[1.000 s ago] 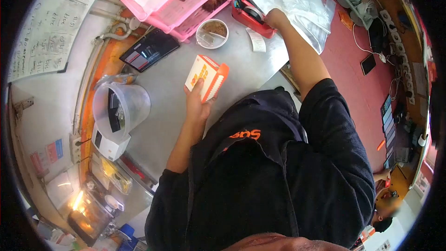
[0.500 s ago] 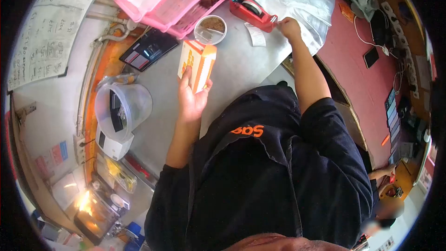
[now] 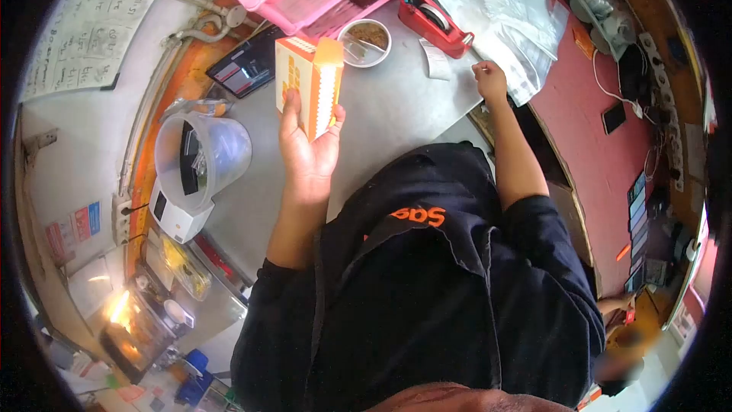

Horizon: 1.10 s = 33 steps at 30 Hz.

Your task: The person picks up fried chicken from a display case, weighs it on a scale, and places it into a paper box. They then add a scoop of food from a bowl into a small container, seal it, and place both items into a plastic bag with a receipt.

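Drawn back from the tape dispenser (image 3: 456, 44), the right hand (image 3: 490, 81) bunches its fingers; the left hand (image 3: 311, 145) grips a box (image 3: 299, 70).

Metal table (image 3: 381, 99), red surface (image 3: 587, 175) beside it. White wall (image 3: 69, 152) with pipes (image 3: 202, 0), 1 handwritten sheet (image 3: 80, 30). Bright glare lower left.

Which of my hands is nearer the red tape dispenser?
Right. Your right hand is just off the near end of the red tape dispenser; your left hand is farther away, holding the box.
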Motion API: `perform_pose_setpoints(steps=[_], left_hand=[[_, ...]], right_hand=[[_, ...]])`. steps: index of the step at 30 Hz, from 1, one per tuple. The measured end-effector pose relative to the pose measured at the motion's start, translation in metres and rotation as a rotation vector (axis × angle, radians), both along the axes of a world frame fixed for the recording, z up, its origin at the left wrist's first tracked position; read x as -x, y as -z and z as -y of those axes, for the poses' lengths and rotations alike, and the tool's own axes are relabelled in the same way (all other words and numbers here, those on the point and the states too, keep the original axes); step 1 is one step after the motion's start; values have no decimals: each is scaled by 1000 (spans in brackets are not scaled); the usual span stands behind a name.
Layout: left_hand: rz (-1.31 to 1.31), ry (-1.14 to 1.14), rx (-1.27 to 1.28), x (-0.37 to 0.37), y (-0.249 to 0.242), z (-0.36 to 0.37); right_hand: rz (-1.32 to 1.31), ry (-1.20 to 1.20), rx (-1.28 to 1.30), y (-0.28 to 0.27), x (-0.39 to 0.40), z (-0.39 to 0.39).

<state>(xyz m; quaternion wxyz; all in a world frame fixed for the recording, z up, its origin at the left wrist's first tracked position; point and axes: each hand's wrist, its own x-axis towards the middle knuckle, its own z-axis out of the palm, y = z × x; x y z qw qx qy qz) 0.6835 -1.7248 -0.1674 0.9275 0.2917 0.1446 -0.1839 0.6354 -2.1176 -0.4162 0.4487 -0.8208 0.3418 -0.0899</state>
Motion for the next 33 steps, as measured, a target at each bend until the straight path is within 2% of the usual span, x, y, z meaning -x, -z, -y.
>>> perform_pose_setpoints(steps=[2, 4, 5, 7, 8, 10, 11, 14, 16, 19, 21, 22, 25, 26, 27, 29, 30, 32, 33], left_hand=[[-21, -20, -11, 3, 1, 3], [21, -61, -87, 5, -1, 11], [42, -76, -123, 7, -4, 17], [134, -89, -195, 11, -15, 28], [197, -88, -208, 13, -21, 33], [230, -125, -249, 20, -34, 46], [203, -91, -205, 22, -40, 46], [125, 53, -31, 25, -52, 43], [68, 208, 128, 30, -57, 35], [297, 469, 375, 40, -44, 33], [208, 458, 399, 53, -47, 36], [237, 375, 302, 57, -54, 40], [301, 111, -76, 57, -52, 55], [316, 20, -215, 55, -46, 58], [392, 5, -289, 55, -38, 58], [534, -12, -438, 60, -15, 58], [574, 26, -478, 60, -9, 51], [748, -39, -528, 44, 3, 34], [836, -75, -552, 36, 6, 24]], right_hand=[[325, -75, -226, -51, 0, -52], [362, -130, -625, -145, -1, -114], [486, -291, -891, -169, 1, -134], [687, -546, -945, -236, 4, -181], [614, -614, -971, -267, 5, -195], [359, -580, -588, -301, -3, -210], [232, -556, -396, -308, -4, -213], [389, -515, -405, -297, -12, -214], [681, -620, -608, -281, -19, -214], [816, -759, -965, -266, -23, -205], [844, -657, -1030, -258, -28, -202], [732, -590, -1057, -252, -26, -196], [808, -456, -838, -254, -6, -194], [924, -520, -865, -262, 2, -196], [1038, -591, -897, -272, 10, -199], [893, -447, -673, -285, 27, -205], [864, -400, -685, -288, 32, -204], [812, -307, -703, -290, 39, -198], [780, -400, -606, -287, 44, -192]])
